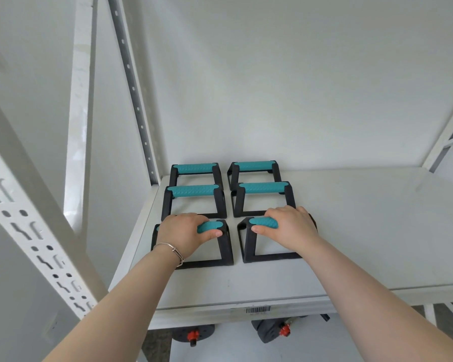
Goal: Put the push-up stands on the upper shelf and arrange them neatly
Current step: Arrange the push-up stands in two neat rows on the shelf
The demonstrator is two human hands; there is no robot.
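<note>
Left hand (183, 232) curls round the teal bar of the front-left stand (225, 246); right hand (288, 226) grips the front-right stand (272, 256) likewise, both stands on the shelf (364, 231).

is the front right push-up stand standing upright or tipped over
Upright: the black push-up stand with the teal grip has its base flat on the white shelf, grip uppermost in the right hand.

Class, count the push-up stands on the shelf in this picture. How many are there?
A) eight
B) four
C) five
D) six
D: the push-up stands sit on the shelf in two columns of three.
</note>
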